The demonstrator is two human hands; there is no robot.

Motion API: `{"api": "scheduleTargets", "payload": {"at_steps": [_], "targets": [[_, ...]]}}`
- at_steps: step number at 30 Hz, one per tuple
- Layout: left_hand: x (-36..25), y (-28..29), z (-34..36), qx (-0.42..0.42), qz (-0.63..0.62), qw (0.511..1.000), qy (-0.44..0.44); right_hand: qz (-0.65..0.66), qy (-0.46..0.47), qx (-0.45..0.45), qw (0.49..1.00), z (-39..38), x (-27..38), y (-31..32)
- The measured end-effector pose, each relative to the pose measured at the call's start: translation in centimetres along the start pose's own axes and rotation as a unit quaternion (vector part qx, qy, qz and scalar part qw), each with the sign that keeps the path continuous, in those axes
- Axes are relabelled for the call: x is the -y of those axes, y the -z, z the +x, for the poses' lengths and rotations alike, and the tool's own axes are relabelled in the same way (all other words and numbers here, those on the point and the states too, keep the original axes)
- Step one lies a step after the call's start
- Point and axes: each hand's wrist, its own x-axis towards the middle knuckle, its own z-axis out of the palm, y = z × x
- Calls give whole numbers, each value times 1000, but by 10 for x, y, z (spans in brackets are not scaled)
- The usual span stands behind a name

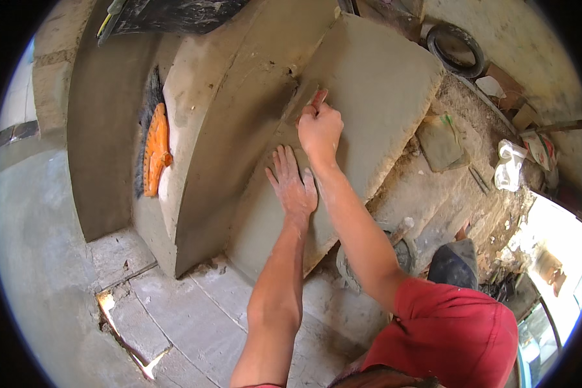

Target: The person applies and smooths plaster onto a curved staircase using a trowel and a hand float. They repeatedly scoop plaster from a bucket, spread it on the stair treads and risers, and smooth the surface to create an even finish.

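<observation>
My left hand [293,184] lies flat on a smooth grey plastered slab [381,71], its fingers spread and dusted with pale powder. Just beyond it, my right hand [321,134] is closed in a fist around a trowel [319,97] with a reddish handle. The trowel lies against the slab near the inner corner where a plastered upright face [239,136] meets it; its grey blade barely stands out from the plaster. To the left, an orange brush [155,152] with black bristles rests on a plastered ledge.
A black container [174,14] sits at the top left. Beyond the slab's rough right edge lie a black ring [456,50], a square grey plate [442,143], a white plastic bag [509,166] and rubble. A bucket [403,256] stands below my right forearm. Grey floor slabs [194,323] show gaps.
</observation>
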Motion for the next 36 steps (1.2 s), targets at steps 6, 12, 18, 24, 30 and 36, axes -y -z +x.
{"api": "scheduleTargets", "payload": {"at_steps": [6, 12, 18, 24, 30, 36], "targets": [[-6, 8, -3, 20, -7, 1000, 14, 85, 7, -5, 996, 28, 17, -38], [-7, 8, -2, 10, -24, 1000, 15, 64, 74, -9, 995, 19, 36, 8], [-10, 12, -1, 8, -12, 1000, 8, -73, 27, 13, 997, 66, 27, -3], [-8, 8, 0, 5, -9, 1000, 1, 24, 58, 34, 997, 105, 90, -6], [-8, 9, -4, -28, -9, 1000, -7, 161, 105, -16, 981, 100, 92, 73], [-51, 24, 23, -1, -8, 995, -101, 114, 42, 26, 992, 73, 22, 58]]}}
